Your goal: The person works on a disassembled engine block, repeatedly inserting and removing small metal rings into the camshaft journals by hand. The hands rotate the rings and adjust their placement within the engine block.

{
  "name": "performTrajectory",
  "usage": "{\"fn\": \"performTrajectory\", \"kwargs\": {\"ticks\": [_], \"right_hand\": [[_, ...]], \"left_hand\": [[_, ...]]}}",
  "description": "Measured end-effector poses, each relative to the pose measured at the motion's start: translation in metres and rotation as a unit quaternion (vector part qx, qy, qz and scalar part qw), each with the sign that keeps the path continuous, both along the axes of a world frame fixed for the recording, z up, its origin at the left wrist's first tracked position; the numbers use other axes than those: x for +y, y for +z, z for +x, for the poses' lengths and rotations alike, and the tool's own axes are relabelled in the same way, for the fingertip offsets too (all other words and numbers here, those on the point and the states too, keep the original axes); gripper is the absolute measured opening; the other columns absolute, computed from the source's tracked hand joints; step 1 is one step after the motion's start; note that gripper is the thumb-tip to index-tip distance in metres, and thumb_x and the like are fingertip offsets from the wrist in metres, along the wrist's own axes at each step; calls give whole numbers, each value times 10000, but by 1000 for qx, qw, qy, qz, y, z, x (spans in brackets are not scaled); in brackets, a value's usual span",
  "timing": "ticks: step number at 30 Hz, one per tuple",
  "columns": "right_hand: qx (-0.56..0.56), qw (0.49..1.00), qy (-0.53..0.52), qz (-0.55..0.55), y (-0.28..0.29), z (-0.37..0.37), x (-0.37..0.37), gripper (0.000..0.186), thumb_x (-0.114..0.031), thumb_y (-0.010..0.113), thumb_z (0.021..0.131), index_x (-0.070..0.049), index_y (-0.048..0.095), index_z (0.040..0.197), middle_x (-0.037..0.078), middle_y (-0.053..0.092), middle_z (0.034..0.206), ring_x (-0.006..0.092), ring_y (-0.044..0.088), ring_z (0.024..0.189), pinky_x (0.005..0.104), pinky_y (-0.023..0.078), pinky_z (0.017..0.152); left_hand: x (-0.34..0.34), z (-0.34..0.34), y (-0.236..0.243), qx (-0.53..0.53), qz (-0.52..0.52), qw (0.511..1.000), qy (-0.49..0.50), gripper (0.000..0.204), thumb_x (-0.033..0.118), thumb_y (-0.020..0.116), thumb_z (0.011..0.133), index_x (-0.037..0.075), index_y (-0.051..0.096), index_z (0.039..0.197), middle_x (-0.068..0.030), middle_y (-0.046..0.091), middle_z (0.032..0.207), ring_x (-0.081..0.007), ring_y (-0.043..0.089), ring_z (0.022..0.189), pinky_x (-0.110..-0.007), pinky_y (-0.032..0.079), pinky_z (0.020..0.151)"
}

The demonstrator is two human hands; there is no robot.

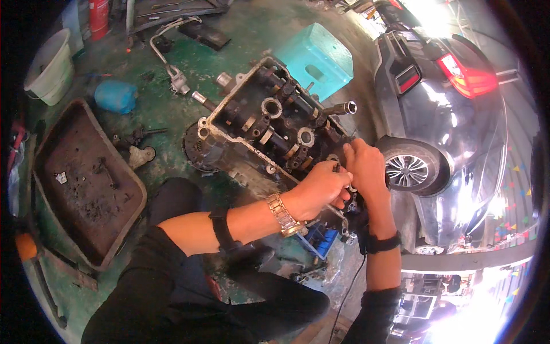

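Observation:
An engine cylinder head with exposed camshafts and caps fills the middle. At its lower right end, my left hand, with a metal watch on the wrist, has closed fingers around a small dark item I cannot make out. My right hand is just to the right, fingers bent against the engine end, partly hiding what they touch. A metal socket tool sticks out at the upper right of the head. Metal fittings show below my hands.
A turquoise plastic stool stands behind the engine. Left are an oily tray, blue jug, white bucket and loose parts. A red cylinder stands at top left. A dark car is close right, a blue container below.

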State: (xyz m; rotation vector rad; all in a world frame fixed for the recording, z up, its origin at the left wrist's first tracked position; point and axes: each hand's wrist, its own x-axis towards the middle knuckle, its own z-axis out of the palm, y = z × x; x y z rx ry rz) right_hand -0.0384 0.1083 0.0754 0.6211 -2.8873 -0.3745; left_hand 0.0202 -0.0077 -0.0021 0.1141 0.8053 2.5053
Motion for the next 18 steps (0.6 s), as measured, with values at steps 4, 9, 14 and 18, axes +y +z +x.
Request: {"fn": "performTrajectory", "kwargs": {"ticks": [4, 9, 14, 18], "right_hand": [[-12, 1000, -13, -25, 4, 4, -2, 284, -272, 608, 896, 12, 598, 901, 231, 646, 827, 443, 613, 794, 498, 472, 698], [-15, 992, 30, -118, -2, 0, 10, 280, -270, 611, 888, 10, 588, 901, 234, 645, 841, 449, 607, 807, 500, 465, 695], [-11, 999, 1, -53, -5, -6, 12, 274, -274, 594, 894, 0, 591, 904, 242, 645, 847, 447, 612, 822, 501, 468, 708], [-27, 996, -85, -14, -2, -6, 6, 290, -288, 525, 912, -12, 599, 866, 231, 651, 881, 445, 622, 806, 527, 479, 717]], "left_hand": [[0, 0, 0, -8, 12, 1000, 10, 184, 199, 581, 944, 27, 533, 988, -55, 567, 868, -152, 599, 721, -293, 516, 590], [-3, -3, 0, 6, 29, 999, 21, 169, 196, 590, 937, 38, 540, 974, -47, 584, 861, -156, 606, 727, -304, 523, 598], [-14, -12, 3, 1, 50, 998, 44, 163, 200, 597, 932, 46, 558, 966, -63, 614, 888, -170, 621, 743, -315, 536, 618], [-21, -14, 5, -7, 73, 996, 51, 165, 210, 611, 927, 53, 572, 962, -68, 621, 902, -184, 628, 765, -320, 541, 626]]}}
